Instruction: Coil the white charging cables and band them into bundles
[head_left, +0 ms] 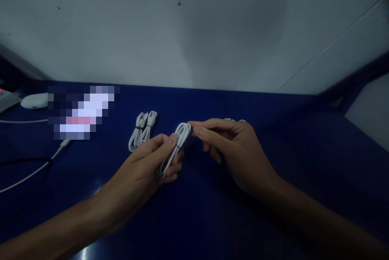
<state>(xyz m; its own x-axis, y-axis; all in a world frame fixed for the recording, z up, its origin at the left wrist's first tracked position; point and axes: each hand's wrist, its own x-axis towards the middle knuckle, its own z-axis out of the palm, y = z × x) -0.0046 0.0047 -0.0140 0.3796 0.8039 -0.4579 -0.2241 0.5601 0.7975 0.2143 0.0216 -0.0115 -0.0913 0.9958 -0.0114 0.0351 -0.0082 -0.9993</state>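
Observation:
My left hand (154, 156) is closed around a coiled white cable (183, 130), thumb on top. A thin dark tie binds the coil near its middle, and the coil's upper end sticks out past the thumb. At that end, my right hand (226, 140) has its thumb and index finger pinched together, right beside the loops. Whether anything is between those fingertips cannot be made out. Just beyond my left hand lie two more coiled white cables, a left bundle (133, 138) and a right bundle (149, 125), each with a dark tie. White cable loops (229, 119) peek out behind my right hand.
The blue tabletop (194, 219) meets a grey wall panel (152, 29) at the back. On the left are a bright pixelated object (88, 110), a white cord (33, 181) leading to it, and a rounded white device (35, 100). A blue frame bar (355, 75) rises at right.

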